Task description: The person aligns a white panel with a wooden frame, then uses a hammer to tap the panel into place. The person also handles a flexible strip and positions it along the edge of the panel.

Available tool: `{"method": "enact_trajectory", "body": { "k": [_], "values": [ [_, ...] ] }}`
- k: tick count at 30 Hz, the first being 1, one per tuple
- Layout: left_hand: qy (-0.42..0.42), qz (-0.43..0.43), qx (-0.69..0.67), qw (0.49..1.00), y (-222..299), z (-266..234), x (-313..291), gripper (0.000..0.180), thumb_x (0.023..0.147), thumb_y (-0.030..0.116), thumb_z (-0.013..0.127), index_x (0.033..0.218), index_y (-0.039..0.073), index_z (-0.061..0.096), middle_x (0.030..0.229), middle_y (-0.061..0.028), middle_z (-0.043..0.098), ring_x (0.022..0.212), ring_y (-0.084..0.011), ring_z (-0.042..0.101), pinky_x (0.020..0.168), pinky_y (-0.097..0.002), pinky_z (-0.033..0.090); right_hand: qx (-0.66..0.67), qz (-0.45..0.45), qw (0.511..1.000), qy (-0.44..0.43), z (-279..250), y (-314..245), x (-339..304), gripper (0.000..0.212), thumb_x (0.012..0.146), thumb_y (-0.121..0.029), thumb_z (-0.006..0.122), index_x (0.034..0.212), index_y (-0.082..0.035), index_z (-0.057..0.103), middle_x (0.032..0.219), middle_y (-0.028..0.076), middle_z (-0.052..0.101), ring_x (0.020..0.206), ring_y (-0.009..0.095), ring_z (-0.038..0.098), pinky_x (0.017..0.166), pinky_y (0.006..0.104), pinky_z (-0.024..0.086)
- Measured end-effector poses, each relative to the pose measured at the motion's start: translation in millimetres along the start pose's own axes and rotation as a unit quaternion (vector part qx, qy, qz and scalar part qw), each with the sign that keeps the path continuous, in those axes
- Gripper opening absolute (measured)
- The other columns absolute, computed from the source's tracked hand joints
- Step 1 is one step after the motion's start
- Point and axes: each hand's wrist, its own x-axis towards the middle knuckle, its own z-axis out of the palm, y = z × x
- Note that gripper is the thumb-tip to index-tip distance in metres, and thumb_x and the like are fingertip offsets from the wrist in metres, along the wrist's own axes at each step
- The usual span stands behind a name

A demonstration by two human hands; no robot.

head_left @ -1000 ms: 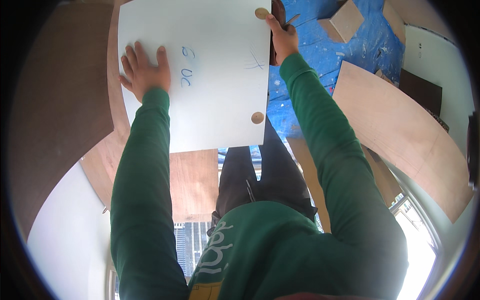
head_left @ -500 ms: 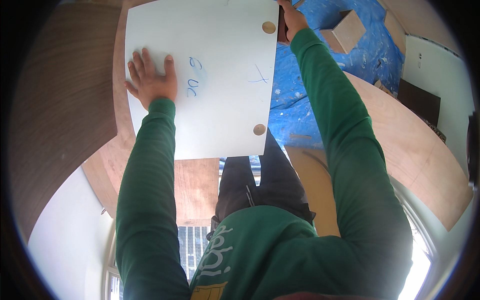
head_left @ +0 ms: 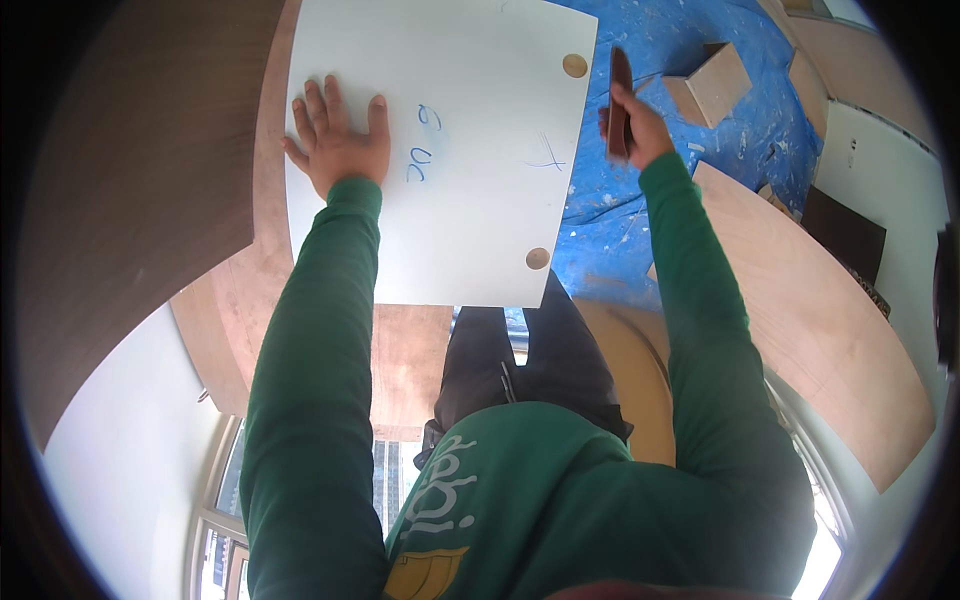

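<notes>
A white cabinet panel [head_left: 470,220] with blue handwritten marks lies in front of me. Near its right edge are two round hinge holes [head_left: 574,66]. My left hand [head_left: 345,140] rests flat on the panel's left part, fingers spread. Off the right edge, my right hand [head_left: 645,128] grips a narrow reddish-brown sanding block [head_left: 620,105], slightly blurred and apart from the panel. My fingers partly cover the block.
Bare plywood [head_left: 275,170] extends under and beside the panel. A small wooden box [head_left: 712,85] sits on paint-spotted blue sheeting [head_left: 610,235] at the right. A curved-looking plywood sheet [head_left: 810,310] stands nearer on the right; a dark brown board [head_left: 180,130] rises at the left.
My right hand and the sanding block have come away from the panel's right edge, toward me and to the right. The left hand keeps its place on the panel; the whole view has shifted a little.
</notes>
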Motion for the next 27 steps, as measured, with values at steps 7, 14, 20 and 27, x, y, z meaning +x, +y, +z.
{"method": "enact_trajectory", "body": {
  "k": [7, 14, 20, 27],
  "values": [
    [-0.001, -0.006, 0.012, 1.0, -7, -3, -2, 0.076, 0.097, 0.062, 0.045, 0.161, 0.023, 0.037, 0.169, -0.0043, 0.03, 0.158, -0.0263, 0.02, 0.128, -0.0571, 0.004, -0.476, 0.159, 0.864, 0.031, -81, 161, -129, 0.071, 0.088, -0.057, 0.073, 0.115, 0.009, 0.066, 0.104, 0.03, 0.072, 0.101, 0.044, 0.071, 0.086, 0.0493, 0.053],
    [-0.01, -0.013, -0.016, 1.0, 1, -4, -4, 0.076, 0.097, 0.062, 0.046, 0.162, 0.022, 0.035, 0.17, -0.0039, 0.027, 0.159, -0.0251, 0.017, 0.128, -0.0564, 0.002, -0.51, 0.235, 0.827, 0.037, -200, 230, -287, 0.085, 0.088, -0.056, 0.073, 0.137, 0.011, 0.056, 0.124, 0.031, 0.067, 0.115, 0.043, 0.066, 0.097, 0.0472, 0.051],
    [-0.05, 0.037, -0.005, 0.998, -8, -14, -13, 0.075, 0.1, 0.058, 0.047, 0.163, 0.021, 0.031, 0.173, -0.0045, 0.02, 0.16, -0.0254, 0.011, 0.128, -0.0561, 0.002, -0.507, 0.179, 0.841, 0.063, -229, 199, -345, 0.078, 0.088, -0.055, 0.074, 0.128, 0.011, 0.061, 0.12, 0.029, 0.068, 0.111, 0.04, 0.067, 0.096, 0.0463, 0.051],
    [-0.064, 0.177, 0.008, 0.982, -21, -23, -138, 0.066, 0.104, 0.043, 0.046, 0.163, 0.017, 0.031, 0.172, -0.009, 0.019, 0.159, -0.0315, 0.015, 0.126, -0.0608, 0.007, -0.471, 0.063, 0.875, 0.095, -240, 159, -348, 0.07, 0.088, -0.053, 0.075, 0.118, 0.009, 0.065, 0.107, 0.024, 0.071, 0.098, 0.036, 0.069, 0.088, 0.0456, 0.052]
  ]
}}
